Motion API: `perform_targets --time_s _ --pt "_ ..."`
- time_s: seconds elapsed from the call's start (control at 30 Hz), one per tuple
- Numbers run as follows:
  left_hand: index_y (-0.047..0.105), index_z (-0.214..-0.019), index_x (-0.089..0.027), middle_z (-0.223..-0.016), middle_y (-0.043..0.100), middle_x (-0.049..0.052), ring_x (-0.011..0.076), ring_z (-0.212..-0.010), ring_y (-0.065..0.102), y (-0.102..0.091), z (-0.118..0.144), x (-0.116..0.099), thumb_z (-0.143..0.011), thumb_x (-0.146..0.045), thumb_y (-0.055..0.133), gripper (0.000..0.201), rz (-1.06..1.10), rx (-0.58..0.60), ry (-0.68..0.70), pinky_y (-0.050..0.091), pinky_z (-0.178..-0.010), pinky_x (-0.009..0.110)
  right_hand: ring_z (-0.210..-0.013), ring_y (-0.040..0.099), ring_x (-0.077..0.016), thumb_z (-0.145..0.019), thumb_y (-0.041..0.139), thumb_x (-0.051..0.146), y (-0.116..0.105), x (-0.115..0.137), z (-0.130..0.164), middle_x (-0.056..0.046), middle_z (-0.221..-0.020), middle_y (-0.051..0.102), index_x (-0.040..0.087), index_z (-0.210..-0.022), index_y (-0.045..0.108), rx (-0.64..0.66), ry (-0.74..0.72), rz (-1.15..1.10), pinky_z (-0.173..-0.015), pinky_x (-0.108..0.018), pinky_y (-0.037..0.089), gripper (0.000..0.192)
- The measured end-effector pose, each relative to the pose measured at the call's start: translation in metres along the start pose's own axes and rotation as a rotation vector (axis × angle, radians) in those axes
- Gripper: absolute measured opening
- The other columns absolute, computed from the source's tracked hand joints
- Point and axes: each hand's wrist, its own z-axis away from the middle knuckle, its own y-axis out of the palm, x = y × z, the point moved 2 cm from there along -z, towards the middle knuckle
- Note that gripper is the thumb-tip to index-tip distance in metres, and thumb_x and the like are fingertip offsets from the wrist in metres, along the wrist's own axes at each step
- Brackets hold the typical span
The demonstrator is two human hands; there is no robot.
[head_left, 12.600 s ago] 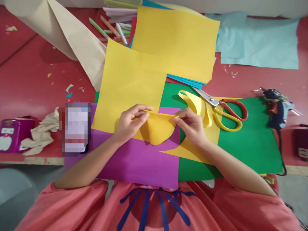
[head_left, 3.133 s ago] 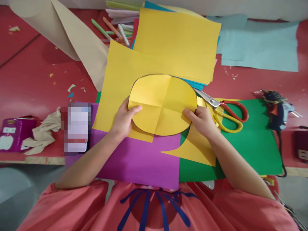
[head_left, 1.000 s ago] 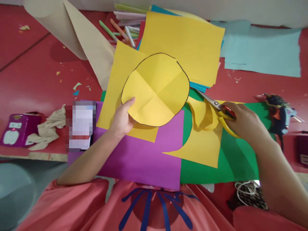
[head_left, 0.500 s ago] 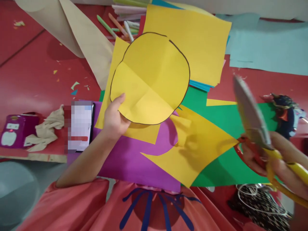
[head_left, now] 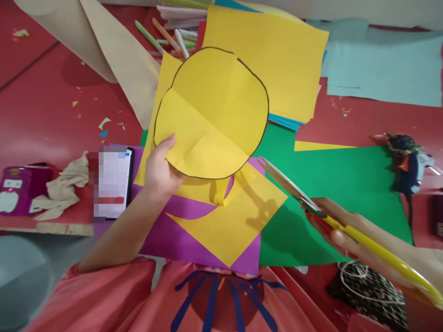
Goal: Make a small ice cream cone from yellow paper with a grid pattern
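My left hand (head_left: 162,168) grips a round yellow paper disc (head_left: 214,110) at its lower left, thumb on top. A black line runs around the disc's edge, and fold creases cross its face. To the right, my right hand (head_left: 335,226) is closed around scissors (head_left: 311,207) with yellow and red handles. Their long blades point up and left, the tips near the disc's lower right edge. Below the disc lies a yellow paper offcut (head_left: 238,230) with a curled strip, over purple paper (head_left: 159,240) and green paper (head_left: 321,180).
A stack of yellow paper (head_left: 294,69) lies behind, beside several pens (head_left: 148,36). Left are a beige sheet (head_left: 114,55), a phone (head_left: 114,184), a crumpled cloth (head_left: 69,184) and a purple box (head_left: 24,189). A glue gun (head_left: 408,161) and pale blue paper (head_left: 384,64) are on the right.
My right hand has brought the scissors down and left, toward the disc. The yellow offcut has shifted left, away from my right hand's fingers. My left hand still holds the disc.
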Motion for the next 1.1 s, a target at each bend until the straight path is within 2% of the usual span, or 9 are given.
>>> perform_targets --time_s 0.07,0.13,0.27,0.37,0.6,1.1 --pt "0.063 -0.113 -0.028 -0.125 0.067 -0.007 0.0197 -0.139 0.041 0.0 0.001 0.0 -0.083 -0.029 0.062 0.03 -0.062 0.005 -0.036 0.036 -0.117 0.044 -0.051 0.041 -0.0135 -0.076 0.045 0.08 0.003 0.009 -0.006 0.001 -0.065 0.051 0.026 -0.115 0.049 0.025 0.047 -0.046 -0.038 -0.023 0.025 0.067" --pt "0.062 -0.113 -0.033 -0.122 0.068 -0.009 0.0183 -0.14 0.04 0.0 0.001 0.0 -0.082 -0.031 0.063 0.031 -0.09 0.003 -0.076 0.038 -0.116 0.042 -0.05 0.038 -0.0125 -0.075 0.045 0.081 0.003 0.012 -0.01 0.003 -0.064 0.048 0.026 -0.114 0.047 0.056 0.073 -0.053 -0.039 -0.023 0.026 0.068" --pt "0.065 -0.111 -0.02 -0.112 0.074 0.001 0.0222 -0.138 0.043 -0.001 0.0 0.002 -0.082 -0.023 0.063 0.029 -0.005 -0.046 -0.041 0.038 -0.116 0.041 -0.051 0.036 -0.0112 -0.082 0.045 0.074 0.002 0.004 -0.015 0.004 -0.064 0.044 0.025 -0.113 0.046 0.22 0.032 -0.017 -0.041 -0.021 0.027 0.057" --pt "0.065 -0.108 -0.014 -0.106 0.075 0.004 0.0239 -0.134 0.047 0.0 0.0 0.004 -0.082 -0.02 0.064 0.026 0.044 -0.049 -0.029 0.04 -0.114 0.038 -0.047 0.032 -0.0108 -0.087 0.041 0.069 0.005 -0.002 -0.018 0.005 -0.059 0.041 0.025 -0.114 0.043 0.268 0.005 -0.048 -0.04 -0.022 0.025 0.052" --pt "0.067 -0.104 -0.014 -0.107 0.075 0.004 0.0241 -0.131 0.051 0.0 0.001 0.004 -0.084 -0.019 0.063 0.021 0.061 0.008 -0.053 0.041 -0.113 0.036 -0.045 0.029 -0.0093 -0.084 0.04 0.075 0.019 0.014 -0.021 0.006 -0.057 0.039 0.024 -0.099 0.042 0.241 -0.009 -0.277 -0.041 -0.024 0.025 0.053" --pt "0.067 -0.106 -0.014 -0.108 0.075 0.004 0.0243 -0.127 0.055 0.0 0.003 0.004 -0.084 -0.018 0.061 0.023 0.085 0.028 -0.102 0.044 -0.111 0.037 -0.045 0.027 -0.0094 -0.086 0.04 0.073 0.02 0.014 -0.019 0.006 -0.057 0.039 0.024 -0.104 0.045 0.25 -0.021 -0.285 -0.04 -0.024 0.02 0.052"
